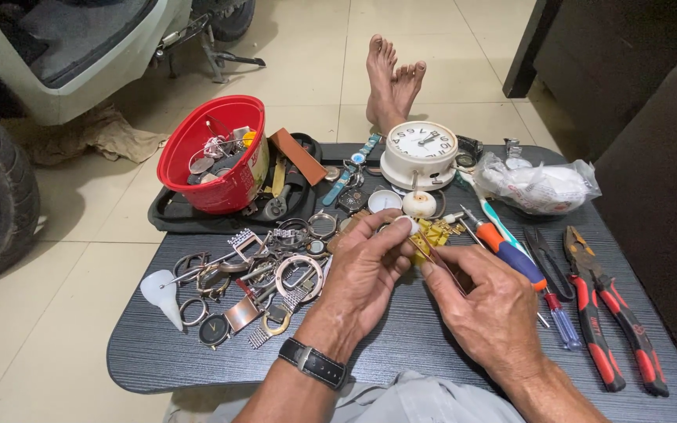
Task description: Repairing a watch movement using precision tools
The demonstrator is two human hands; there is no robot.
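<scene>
The left hand [366, 270] pinches a small watch part [398, 227] between thumb and fingertips; it is too small to identify further. The right hand [491, 301] grips thin tweezers [436, 258], their tips angled up toward that part. Just beyond the fingertips lies a cluster of small brass pieces [432, 233], and farther ahead stands a white alarm clock [419, 153]. Left of the left hand lies a heap of watch cases and bracelets [264, 274]; right of the right hand lie screwdrivers [511, 254] and red-handled pliers [613, 309]. The likely risk is that the part springs from the tweezers and vanishes among the clutter, should the pinch loosen or the tips slip.
</scene>
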